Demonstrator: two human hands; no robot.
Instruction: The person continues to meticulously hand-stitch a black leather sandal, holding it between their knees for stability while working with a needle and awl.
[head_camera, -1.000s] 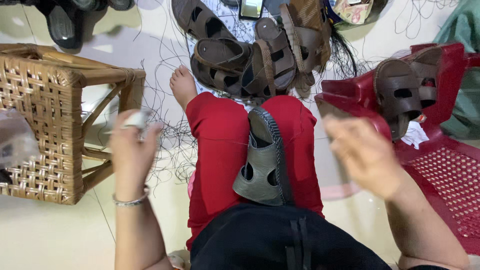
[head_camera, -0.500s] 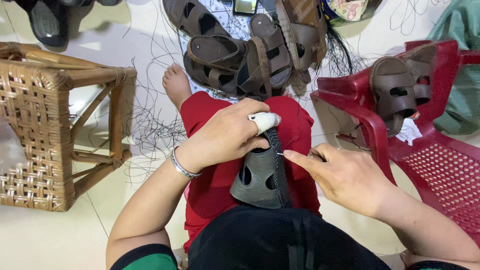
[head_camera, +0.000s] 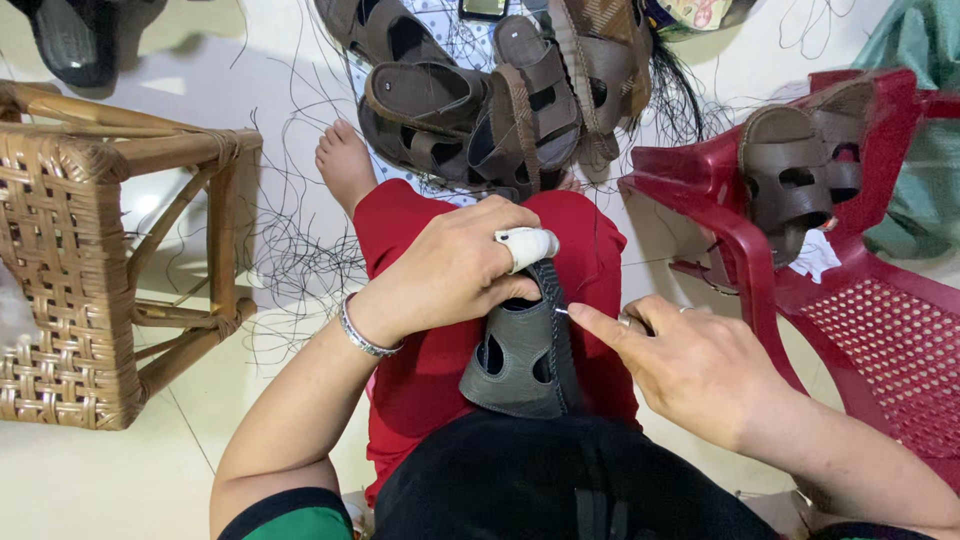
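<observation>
A dark grey sandal (head_camera: 522, 358) lies on my lap, over red trousers. My left hand (head_camera: 455, 265) grips its upper end; a white guard covers one fingertip (head_camera: 527, 245). My right hand (head_camera: 685, 360) sits just right of the sandal, its fingers pinching a thin needle (head_camera: 562, 311) whose tip touches the sandal's edge. A metal bangle (head_camera: 365, 335) circles my left wrist.
A pile of brown sandals (head_camera: 480, 100) lies on the floor ahead, beyond my bare foot (head_camera: 345, 165). A wicker stool (head_camera: 90, 260) stands at left. A red plastic chair (head_camera: 850, 300) at right holds another brown sandal (head_camera: 800, 170). Loose black threads (head_camera: 290, 250) litter the floor.
One second ago both hands were raised and apart. They came down onto the sandal; now the left grips it and the right has brought the needle to its edge.
</observation>
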